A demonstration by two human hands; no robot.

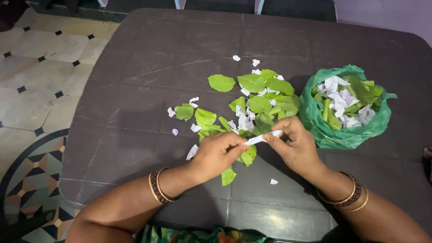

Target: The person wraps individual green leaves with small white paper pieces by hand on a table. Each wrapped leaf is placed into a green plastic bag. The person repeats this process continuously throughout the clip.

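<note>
leaf (247,155) half under hands (258,150)

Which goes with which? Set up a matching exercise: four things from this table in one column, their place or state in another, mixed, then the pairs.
1. paper strip
2. green bag
3. single leaf
4. bangles

A. on the left wrist
B. holds leaves and paper bits
C. pinched between both hands
D. flat on the table, left of the pile

Pairs: 1-C, 2-B, 3-D, 4-A

White paper strip (260,139) betw. fingertips

dark table (135,112) with leaves (258,96), paper scraps (193,101), green bag (344,130)
</note>
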